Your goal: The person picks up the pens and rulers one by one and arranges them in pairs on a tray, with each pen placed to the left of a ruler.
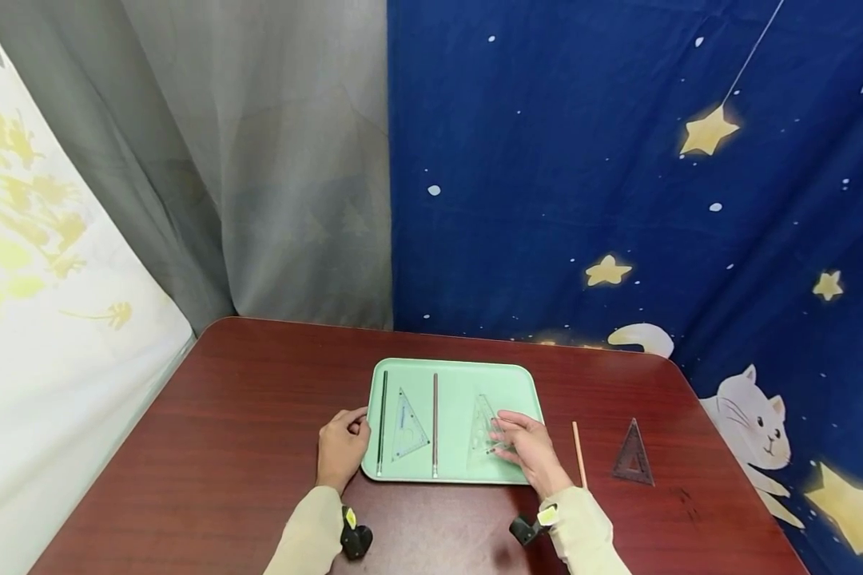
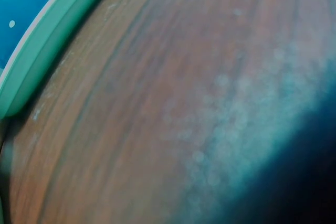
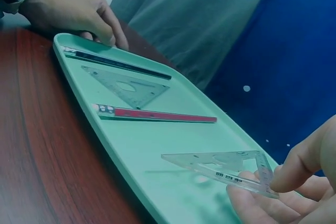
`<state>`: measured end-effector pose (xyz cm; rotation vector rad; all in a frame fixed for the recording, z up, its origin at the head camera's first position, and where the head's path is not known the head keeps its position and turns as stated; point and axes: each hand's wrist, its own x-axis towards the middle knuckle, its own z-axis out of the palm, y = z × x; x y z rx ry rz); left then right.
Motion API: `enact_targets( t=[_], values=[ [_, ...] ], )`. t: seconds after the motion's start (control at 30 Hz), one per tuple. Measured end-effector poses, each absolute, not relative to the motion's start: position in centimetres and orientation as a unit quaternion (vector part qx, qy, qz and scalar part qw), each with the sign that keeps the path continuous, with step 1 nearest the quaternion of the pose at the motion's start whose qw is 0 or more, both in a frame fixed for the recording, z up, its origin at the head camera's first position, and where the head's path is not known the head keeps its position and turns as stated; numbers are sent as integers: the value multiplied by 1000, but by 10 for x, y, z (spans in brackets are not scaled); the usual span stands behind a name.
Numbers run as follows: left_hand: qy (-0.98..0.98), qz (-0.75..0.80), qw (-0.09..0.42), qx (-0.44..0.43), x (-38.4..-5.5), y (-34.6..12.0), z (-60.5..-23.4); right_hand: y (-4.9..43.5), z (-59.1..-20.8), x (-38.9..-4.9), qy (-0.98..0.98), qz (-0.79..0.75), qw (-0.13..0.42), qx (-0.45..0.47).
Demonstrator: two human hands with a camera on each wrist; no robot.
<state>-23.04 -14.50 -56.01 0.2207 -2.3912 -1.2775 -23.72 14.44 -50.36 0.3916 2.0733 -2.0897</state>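
Pinching the clear set square (image 3: 228, 177) near its edge, your right hand (image 1: 525, 447) holds it tilted above the tray's right part; your left hand's (image 1: 340, 449) fingers curl at the left rim, grip uncertain. You seem to be placing it; that would call for laying it flat, clear of the red pencil (image 1: 435, 423). The green tray (image 1: 460, 391) also bears a dark pencil (image 1: 382, 423) and second set square (image 1: 405, 423). Rightward, a tan stick (image 1: 578, 447) lies by your wrist, a dark triangle (image 1: 631, 446) farther off. Behind hangs a blue curtain (image 1: 503, 239).
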Motion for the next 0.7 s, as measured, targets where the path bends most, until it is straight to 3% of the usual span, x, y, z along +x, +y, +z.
enact_targets(
  t=[0.7],
  values=[
    [-856, -461, 218, 80, -232, -145, -563, 117, -511, -247, 717, -682, 101, 102]
  ],
)
